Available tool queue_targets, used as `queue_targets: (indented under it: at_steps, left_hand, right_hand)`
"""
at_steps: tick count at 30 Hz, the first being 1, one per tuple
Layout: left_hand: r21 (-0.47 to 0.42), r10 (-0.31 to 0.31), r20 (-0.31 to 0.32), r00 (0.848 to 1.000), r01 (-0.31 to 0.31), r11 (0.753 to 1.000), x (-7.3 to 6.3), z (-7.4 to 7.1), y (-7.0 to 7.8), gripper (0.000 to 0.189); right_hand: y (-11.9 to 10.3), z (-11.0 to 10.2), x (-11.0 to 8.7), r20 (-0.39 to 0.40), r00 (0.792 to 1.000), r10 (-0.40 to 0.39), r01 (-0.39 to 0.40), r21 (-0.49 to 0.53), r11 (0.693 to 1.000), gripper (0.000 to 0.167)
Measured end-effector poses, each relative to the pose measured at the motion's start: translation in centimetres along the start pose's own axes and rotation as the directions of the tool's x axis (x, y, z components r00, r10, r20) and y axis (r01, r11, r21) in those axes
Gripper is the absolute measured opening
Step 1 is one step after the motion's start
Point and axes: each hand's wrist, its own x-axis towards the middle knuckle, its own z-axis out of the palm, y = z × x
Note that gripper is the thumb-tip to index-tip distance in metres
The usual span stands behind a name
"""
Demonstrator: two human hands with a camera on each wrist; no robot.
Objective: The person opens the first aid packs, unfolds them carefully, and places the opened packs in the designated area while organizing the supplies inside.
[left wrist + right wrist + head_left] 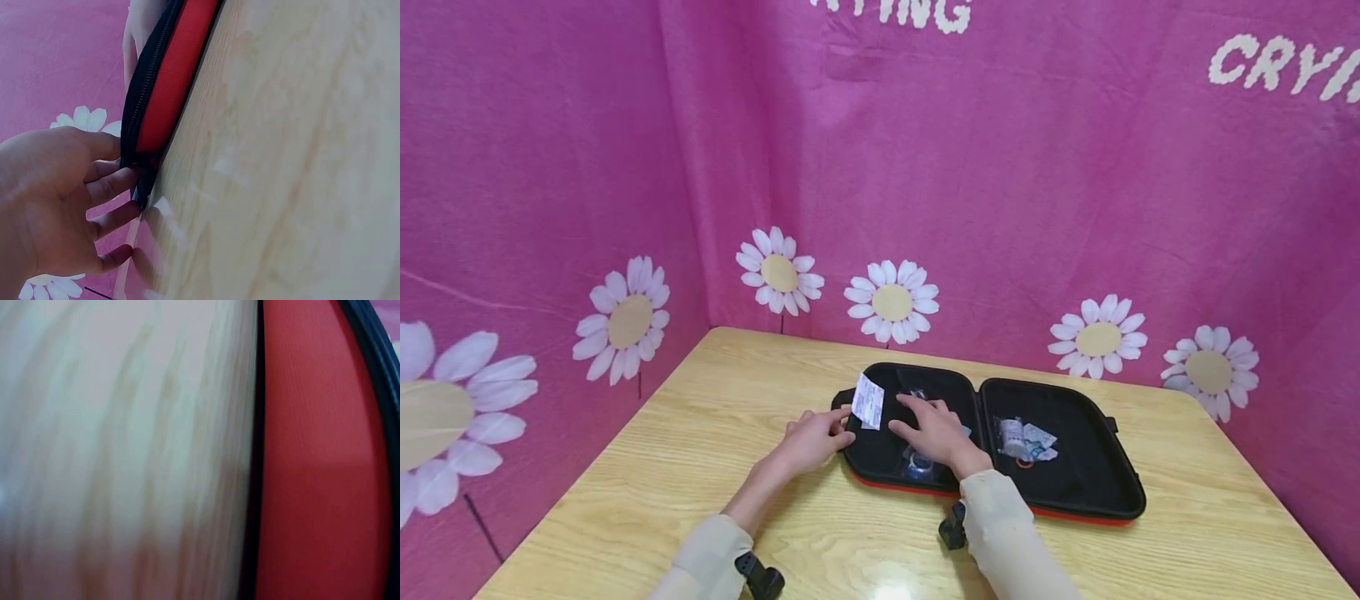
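An opened black zip case [868,475] with red outer sides lies on the wooden table. At its left end, my left hand [812,440] grips the rim by the handle, thumb over the edge and fingers at the outer side. In the left wrist view that hand [62,200] shows its fingertips at the corner beside the zip. A white printed paper [868,402] stands tilted beside its index finger. Over the left half hovers my right hand [936,429], thumb and fingers spread apart. A clear packet with a blue round item [919,464] lies below it, partly hidden.
The case's right half holds a white labelled bottle [1012,437], several pale packets [1039,442] and an orange ring [1024,463]. A pink curtain [985,208] with daisies backs the table [700,433]. The red case side [319,456] fills part of the right wrist view.
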Motion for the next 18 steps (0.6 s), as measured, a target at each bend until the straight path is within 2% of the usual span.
queue_targets:
  at_steps: [5, 9, 15, 18]
  left_hand:
    - [-0.016, -0.007, 0.012, 1.000, 0.007, 1.000, 0.1, 0.3, 0.1, 0.049]
    - [-0.018, -0.009, 0.018, 1.000, 0.010, 1.000, 0.0, 0.5, 0.0, 0.049]
    - [-0.013, -0.017, 0.014, 1.000, 0.017, 1.000, 0.0, 0.2, -0.2, 0.049]
    - [-0.005, -0.012, 0.012, 1.000, 0.012, 1.000, 0.0, 0.1, -0.3, 0.049]
  right_hand:
    - [0.7, 0.0, -0.3, 0.016, 1.000, -0.003, 0.003, 0.022, 1.000, 0.056]
    - [0.3, 0.1, -0.6, 0.028, 0.999, -0.023, 0.022, 0.057, 0.998, 0.057]
    - [-0.9, 0.1, -0.4, -0.038, 0.991, -0.125, 0.129, 0.133, 0.983, 0.050]
    - [-1.5, 0.3, -0.2, -0.037, 0.983, -0.183, 0.186, 0.124, 0.975, 0.047]
